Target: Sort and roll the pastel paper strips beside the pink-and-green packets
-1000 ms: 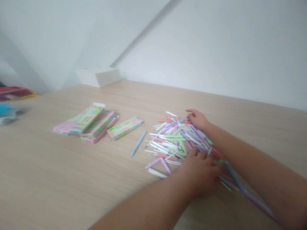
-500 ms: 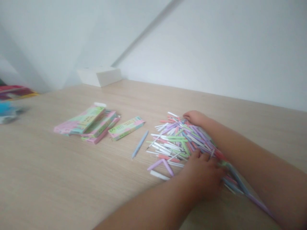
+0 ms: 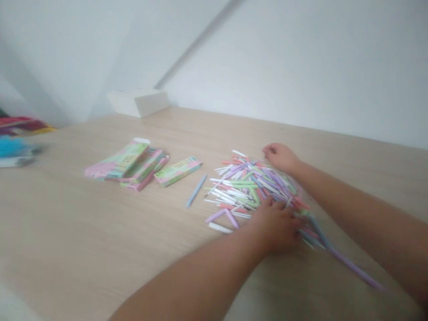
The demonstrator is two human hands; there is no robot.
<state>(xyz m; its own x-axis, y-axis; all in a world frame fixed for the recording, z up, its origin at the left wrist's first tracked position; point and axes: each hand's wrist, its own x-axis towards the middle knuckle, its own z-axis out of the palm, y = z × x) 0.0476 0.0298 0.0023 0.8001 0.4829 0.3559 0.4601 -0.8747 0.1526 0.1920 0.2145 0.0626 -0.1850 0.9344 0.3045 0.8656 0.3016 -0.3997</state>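
**Both hands at the stick pile, grip unconfirmed**

Clock as I see it on the head feed, 12 = away from me. Pile of sticks (image 3: 245,183) is mid-tabletop (image 3: 100,232), a jumble of white, purple, green and red.

Left hand (image 3: 277,225): palm down over the pile's near edge, fingers part spread and a bit bent. Bulk of the pile sits at its 10–11. Underside hidden, can't tell if it has hold of anything. Long purple stick (image 3: 354,266) runs out at its 4.

Right hand (image 3: 280,157): just beside the pile's far edge, fingers curled in. Pile is at its 7–8. Blurred, can't tell whether it's gripping a stick.

From the pile: blue stick (image 3: 196,191) apart at 9; single pastel carton (image 3: 178,171) past it; overlapping carton stack (image 3: 123,164) further out. White box (image 3: 138,102) at 10, by the wall.
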